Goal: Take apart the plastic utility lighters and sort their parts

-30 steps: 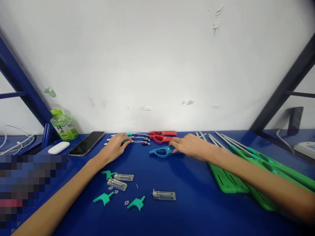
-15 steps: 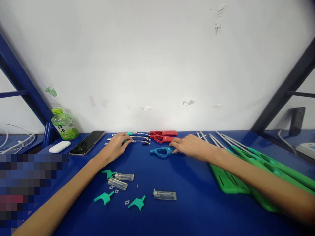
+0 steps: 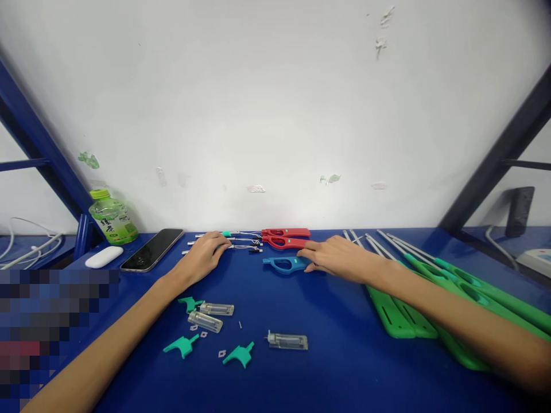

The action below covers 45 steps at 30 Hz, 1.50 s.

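Observation:
My right hand (image 3: 331, 257) has its fingers and thumb closed on the rear end of a blue lighter handle (image 3: 293, 264), which lies flat with its trigger loop to the left. Just behind it are red lighter handles (image 3: 284, 243), side by side. My left hand (image 3: 207, 252) rests with curled fingers over thin metal tubes (image 3: 191, 243) with white wires, its fingertips pinched at the nearest tube. In front of it lie teal triggers (image 3: 182, 346) and clear fuel tanks (image 3: 287, 341), with small pinkish clips (image 3: 222, 354) among them.
Several green lighters (image 3: 400, 315) with long metal tubes lie under and beside my right forearm. At the left stand a green bottle (image 3: 112, 218), a phone (image 3: 152, 250) and a white case (image 3: 104, 257). A white wall (image 3: 275, 115) closes off the back of the blue table (image 3: 344, 367).
My right hand has shifted slightly, and the rear of the blue lighter handle has tilted a little, now lying straighter. The left hand stays in place.

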Available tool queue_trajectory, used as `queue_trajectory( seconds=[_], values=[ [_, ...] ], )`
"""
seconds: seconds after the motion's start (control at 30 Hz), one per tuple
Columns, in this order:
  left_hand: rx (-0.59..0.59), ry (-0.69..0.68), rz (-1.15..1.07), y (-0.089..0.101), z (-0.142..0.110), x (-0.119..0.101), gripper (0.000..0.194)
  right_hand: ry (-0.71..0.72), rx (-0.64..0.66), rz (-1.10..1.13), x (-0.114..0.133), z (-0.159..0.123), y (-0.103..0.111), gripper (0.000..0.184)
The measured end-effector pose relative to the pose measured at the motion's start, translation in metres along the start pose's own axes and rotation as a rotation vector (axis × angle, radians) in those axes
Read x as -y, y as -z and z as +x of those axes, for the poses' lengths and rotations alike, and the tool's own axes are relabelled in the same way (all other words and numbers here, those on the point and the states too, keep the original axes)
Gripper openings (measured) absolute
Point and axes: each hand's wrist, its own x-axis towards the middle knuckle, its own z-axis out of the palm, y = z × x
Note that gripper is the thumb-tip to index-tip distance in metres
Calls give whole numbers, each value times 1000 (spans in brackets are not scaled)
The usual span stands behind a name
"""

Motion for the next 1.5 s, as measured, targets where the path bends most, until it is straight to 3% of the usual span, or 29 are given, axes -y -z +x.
queue_trajectory(
  seconds=[0.43, 0.73, 1.03, 1.37, 1.5],
  values=[
    [-14, -14, 41, -1, -6, -1, 33, -128, 6, 29, 5, 0, 3, 29],
    [-54, 1, 72, -5, -2, 8, 33, -168, 21, 18, 5, 5, 3, 30],
    [-37, 5, 78, -5, -3, 12, 32, -181, -33, 34, 8, 5, 4, 31],
    [-18, -10, 103, -2, -2, 13, 32, -224, -2, 83, 7, 8, 2, 33],
    [-20, -10, 125, -4, 1, 14, 32, -336, 27, 67, -4, 2, 13, 33]
  ],
)
